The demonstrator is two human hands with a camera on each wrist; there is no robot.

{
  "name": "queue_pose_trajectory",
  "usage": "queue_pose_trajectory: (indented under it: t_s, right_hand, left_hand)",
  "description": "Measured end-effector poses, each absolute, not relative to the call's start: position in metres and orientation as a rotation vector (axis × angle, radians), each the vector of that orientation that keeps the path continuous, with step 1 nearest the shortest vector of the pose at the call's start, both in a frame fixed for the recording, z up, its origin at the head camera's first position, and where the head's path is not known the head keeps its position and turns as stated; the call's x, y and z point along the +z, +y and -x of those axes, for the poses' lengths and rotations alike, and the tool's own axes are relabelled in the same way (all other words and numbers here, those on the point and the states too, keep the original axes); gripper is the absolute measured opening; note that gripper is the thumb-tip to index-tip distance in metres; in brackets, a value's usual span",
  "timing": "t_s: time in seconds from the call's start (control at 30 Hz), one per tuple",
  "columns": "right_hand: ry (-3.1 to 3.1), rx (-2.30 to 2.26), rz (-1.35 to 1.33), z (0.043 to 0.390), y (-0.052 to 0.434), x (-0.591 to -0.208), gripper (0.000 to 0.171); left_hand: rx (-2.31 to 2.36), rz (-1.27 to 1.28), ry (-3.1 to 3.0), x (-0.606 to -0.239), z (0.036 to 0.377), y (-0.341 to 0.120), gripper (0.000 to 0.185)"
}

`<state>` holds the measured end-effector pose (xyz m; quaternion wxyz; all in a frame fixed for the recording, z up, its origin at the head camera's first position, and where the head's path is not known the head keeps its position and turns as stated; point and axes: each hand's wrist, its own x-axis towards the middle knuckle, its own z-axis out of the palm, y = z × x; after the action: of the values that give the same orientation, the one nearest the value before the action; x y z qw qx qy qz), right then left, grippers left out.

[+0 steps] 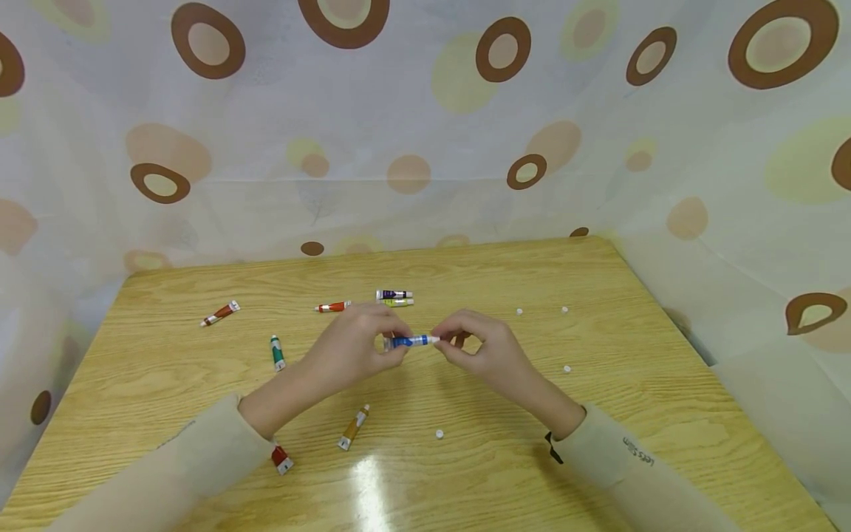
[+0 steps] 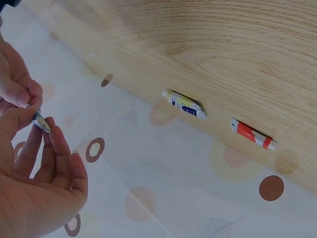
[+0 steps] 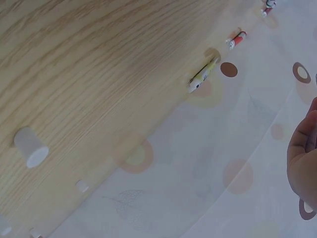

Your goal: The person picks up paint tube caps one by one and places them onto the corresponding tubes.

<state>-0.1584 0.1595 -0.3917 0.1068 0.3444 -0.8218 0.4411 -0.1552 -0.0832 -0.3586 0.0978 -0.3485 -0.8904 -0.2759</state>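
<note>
Both hands hold the blue paint tube (image 1: 410, 340) above the worktop (image 1: 598, 414): left hand (image 1: 355, 343) grips its body, right hand (image 1: 475, 347) pinches the white cap. It looks light and soft, so best held gently mid-body.

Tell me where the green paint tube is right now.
In the head view, the green paint tube lies on the wooden table, left of centre, just left of the left hand.

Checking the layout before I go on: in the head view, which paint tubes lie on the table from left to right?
Brown-red tube → green tube → red tube by the left sleeve → red-orange tube → ochre tube → purple tube
</note>
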Motion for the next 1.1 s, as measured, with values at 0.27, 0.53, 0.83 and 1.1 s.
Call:
queue_pose_trajectory:
  t_s: [0.27,0.53,0.83,1.1]
  right_hand:
    - [-2.387,1.275,-1.042,0.1585,0.1591,-0.3915,0.014]
    - [-2.433,1.300,-1.004,0.1572,0.1588,-0.3901,0.011]
    - [-2.483,1.329,-0.969,0.1570,0.1584,-0.3889,0.009]
    - [-2.488,1.347,-0.965,0.1574,0.1583,-0.3873,0.008]
  left_hand:
    - [-0.839,1.045,-2.631,-0.3578,0.1540,-0.0820,0.008]
    - [-0.795,1.059,-2.615,-0.3573,0.1534,-0.0816,0.009]
    - [-0.804,1.080,-2.557,-0.3590,0.1528,-0.0836,0.010]
    - [-0.799,1.086,-2.532,-0.3600,0.1532,-0.0844,0.011]
